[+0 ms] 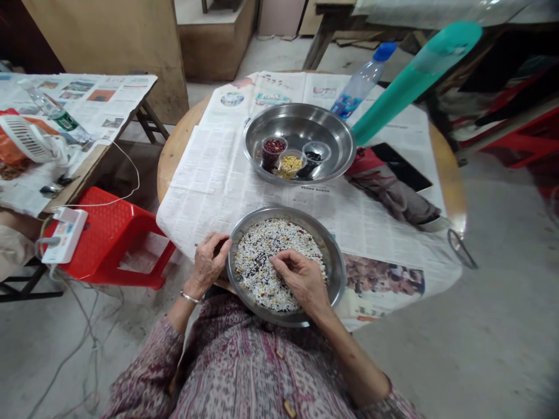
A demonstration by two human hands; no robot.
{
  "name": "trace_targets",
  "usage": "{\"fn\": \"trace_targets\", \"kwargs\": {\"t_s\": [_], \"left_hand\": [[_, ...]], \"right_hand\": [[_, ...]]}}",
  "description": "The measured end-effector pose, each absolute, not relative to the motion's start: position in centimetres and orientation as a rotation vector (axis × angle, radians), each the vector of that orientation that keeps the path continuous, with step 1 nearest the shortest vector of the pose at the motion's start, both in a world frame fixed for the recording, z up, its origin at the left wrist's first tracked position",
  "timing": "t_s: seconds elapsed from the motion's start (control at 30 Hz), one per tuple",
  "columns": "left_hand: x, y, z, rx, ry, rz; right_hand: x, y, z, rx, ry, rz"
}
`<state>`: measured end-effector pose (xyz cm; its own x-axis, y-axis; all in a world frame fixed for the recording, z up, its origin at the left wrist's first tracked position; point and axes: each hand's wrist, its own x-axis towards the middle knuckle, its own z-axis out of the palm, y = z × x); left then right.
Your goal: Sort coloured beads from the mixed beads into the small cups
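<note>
- Left hand: beside the left rim of the near basin, thumb and fingers loosely curled with a dark gap between them; I cannot tell whether this grip holds the rim.
- Near basin: at the near edge of the newspaper-covered table, its underside hidden. The metal wall should be stiff and rather slick, and the load probably makes it weighty; opposite sides of the rim look the best holds.
- Mixed grains: spread over the near basin's floor, mostly white with dark, yellow and reddish bits. Each piece is likely light, hard and apt to roll, so a fingertip pinch from above suits it.
- Far basin: beyond the near one, with cups of red beans, yellow beans and dark beans. The cups look thin and easily squeezed; a gentle hold around the sides seems safest.
- Right hand: reaching over the near-right rim above the grains, its grip narrow, thumb and fingertips drawn together; whether a grain is between them, I cannot tell.
</note>
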<state>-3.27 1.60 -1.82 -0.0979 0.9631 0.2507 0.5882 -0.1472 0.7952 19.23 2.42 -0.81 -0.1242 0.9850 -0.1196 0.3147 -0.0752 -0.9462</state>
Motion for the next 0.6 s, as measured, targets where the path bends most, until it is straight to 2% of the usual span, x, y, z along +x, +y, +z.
{"fn": "trace_targets", "kwargs": {"t_s": [0.43, 0.6], "left_hand": [[-2.6, 1.3, -1.1, 1.675, 1.680, 1.188], [-2.5, 1.4, -0.6, 1.789, 1.816, 1.269]], "right_hand": [[18.9, 2.3, -0.6, -1.442, -1.536, 1.192], [18.9, 2.2, -0.6, -1.434, -1.530, 1.169]]}}
